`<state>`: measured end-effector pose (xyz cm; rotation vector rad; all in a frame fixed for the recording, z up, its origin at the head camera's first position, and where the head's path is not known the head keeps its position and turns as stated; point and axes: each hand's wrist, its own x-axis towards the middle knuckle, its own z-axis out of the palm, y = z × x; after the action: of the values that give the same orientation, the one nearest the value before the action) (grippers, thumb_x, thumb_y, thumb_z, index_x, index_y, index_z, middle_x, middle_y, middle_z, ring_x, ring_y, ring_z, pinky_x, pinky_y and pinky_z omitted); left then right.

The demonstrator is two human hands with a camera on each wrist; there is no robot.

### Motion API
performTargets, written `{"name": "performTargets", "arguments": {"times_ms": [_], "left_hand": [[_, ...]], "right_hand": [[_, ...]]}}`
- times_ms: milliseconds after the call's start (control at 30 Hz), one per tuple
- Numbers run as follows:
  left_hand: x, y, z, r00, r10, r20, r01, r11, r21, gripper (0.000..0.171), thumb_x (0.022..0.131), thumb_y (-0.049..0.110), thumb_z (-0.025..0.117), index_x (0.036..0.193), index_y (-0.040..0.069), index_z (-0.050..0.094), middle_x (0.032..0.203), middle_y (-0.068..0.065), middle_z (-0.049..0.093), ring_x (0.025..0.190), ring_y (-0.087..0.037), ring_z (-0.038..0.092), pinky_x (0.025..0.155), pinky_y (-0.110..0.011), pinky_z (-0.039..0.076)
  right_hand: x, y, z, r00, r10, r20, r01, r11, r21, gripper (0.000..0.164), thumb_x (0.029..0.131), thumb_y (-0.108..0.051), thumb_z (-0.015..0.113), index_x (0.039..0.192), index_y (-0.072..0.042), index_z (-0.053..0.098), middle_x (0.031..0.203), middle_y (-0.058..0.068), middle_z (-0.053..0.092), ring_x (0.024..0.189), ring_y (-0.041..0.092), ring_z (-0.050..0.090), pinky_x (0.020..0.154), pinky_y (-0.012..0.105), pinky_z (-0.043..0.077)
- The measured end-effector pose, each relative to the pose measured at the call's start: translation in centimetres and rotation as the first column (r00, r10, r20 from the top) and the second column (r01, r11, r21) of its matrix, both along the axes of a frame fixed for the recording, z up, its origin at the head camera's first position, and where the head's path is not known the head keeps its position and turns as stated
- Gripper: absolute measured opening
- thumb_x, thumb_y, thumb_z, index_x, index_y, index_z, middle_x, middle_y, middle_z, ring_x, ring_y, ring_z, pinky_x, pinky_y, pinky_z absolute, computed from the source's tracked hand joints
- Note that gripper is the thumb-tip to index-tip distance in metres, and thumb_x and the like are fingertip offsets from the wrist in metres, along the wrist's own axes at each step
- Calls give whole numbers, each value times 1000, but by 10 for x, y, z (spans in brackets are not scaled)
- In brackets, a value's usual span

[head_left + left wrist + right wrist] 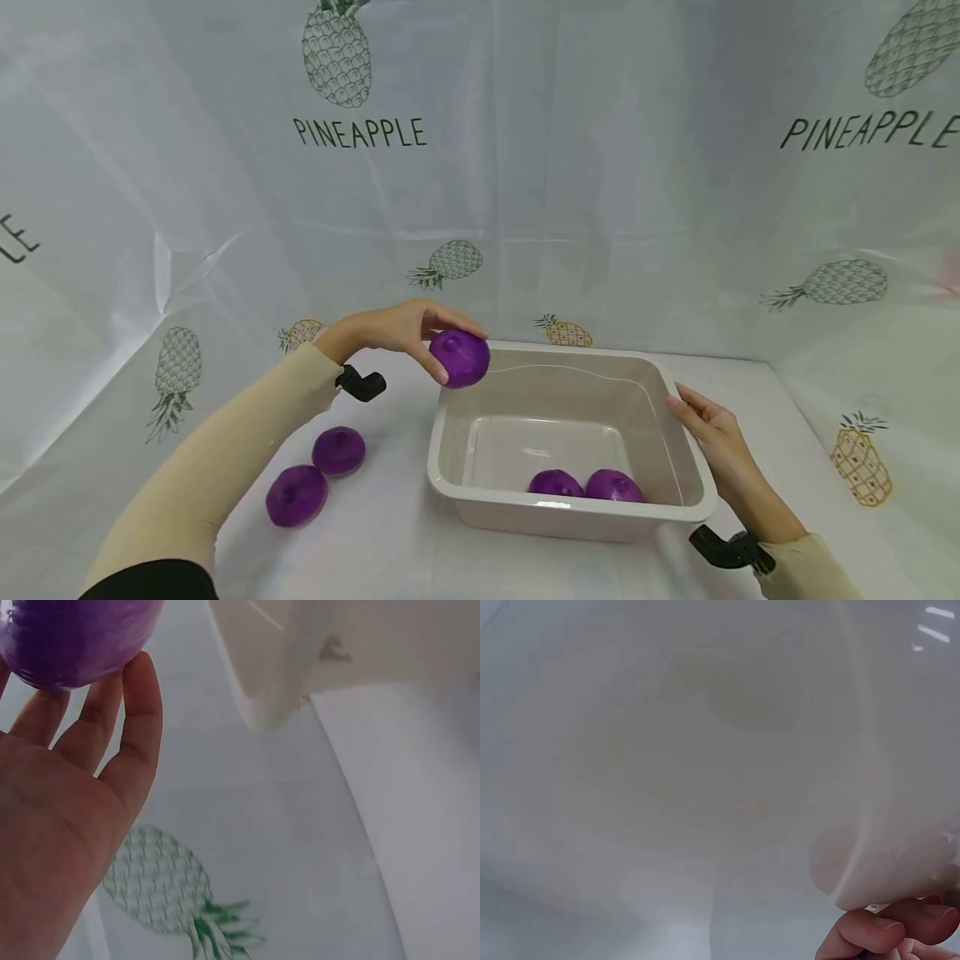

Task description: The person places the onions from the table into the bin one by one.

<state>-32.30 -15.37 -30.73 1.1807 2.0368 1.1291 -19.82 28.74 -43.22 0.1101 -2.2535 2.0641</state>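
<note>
In the head view my left hand (408, 329) holds a round purple onion (460, 358) between thumb and fingers, above the left back corner of a beige plastic bin (570, 510). The left wrist view shows that onion (79, 637) at the fingertips, its upper part cut off by the frame. My right hand (716, 437) grips the bin's right rim, thumb on top; in the right wrist view its curled fingers (870, 930) touch the bin's edge. Two more onions, a left one (556, 482) and a right one (614, 485), lie inside the bin, partly hidden by its front wall.
Two onions, one nearer (297, 496) and one farther (339, 451), lie close together on the white table cover (375, 542), left of the bin. Behind the bin hangs a pale sheet (600, 208) printed with pineapples. Black wrist straps sit on both sleeves.
</note>
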Motion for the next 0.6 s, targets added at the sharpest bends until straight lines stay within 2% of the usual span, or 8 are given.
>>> {"name": "performTargets", "arguments": {"times_ms": [100, 233, 333, 400, 600], "left_hand": [[-2, 19, 2, 996, -90, -27, 89, 996, -32, 71, 72, 8, 90, 137, 11, 62, 143, -1, 55, 132, -21, 47, 99, -41, 50], [-5, 43, 3, 977, -213, -21, 211, 975, -74, 69, 72, 6, 90, 135, 8, 63, 144, -8, 54, 132, -19, 48, 100, -40, 49], [-6, 59, 2, 958, -287, 28, 288, 952, -99, 69, 71, 3, 90, 134, 5, 63, 144, -15, 52, 132, -18, 48, 100, -40, 49], [-5, 69, 1, 944, -325, 62, 331, 936, -120, 70, 70, 1, 90, 135, 4, 62, 144, -14, 53, 133, -17, 47, 102, -39, 48], [-7, 96, -10, 879, -415, 234, 456, 875, -164, 68, 70, -10, 85, 134, -3, 60, 138, -8, 58, 126, -20, 53, 104, -40, 46]], "right_hand": [[0, 0, 0, 1000, -2, 0, 2, 1000, 3, 64, 104, -22, 55, 150, 13, 27, 110, -20, 66, 95, 5, 68, 73, 28, 59], [0, 0, -1, 1000, -2, 2, 2, 1000, 6, 64, 104, -23, 55, 150, 13, 28, 111, -18, 67, 95, 7, 69, 73, 29, 59], [0, 0, -2, 1000, 5, 0, -5, 1000, -4, 63, 104, -22, 55, 149, 13, 28, 111, -17, 68, 95, 8, 69, 73, 30, 59], [0, 0, -2, 1000, 9, -5, -9, 1000, -10, 62, 105, -21, 54, 149, 14, 28, 112, -16, 68, 96, 8, 70, 73, 30, 59], [0, 1, -1, 1000, 5, -20, -4, 1000, 18, 61, 105, -22, 54, 149, 13, 30, 113, -16, 68, 96, 9, 69, 73, 31, 59]]}}
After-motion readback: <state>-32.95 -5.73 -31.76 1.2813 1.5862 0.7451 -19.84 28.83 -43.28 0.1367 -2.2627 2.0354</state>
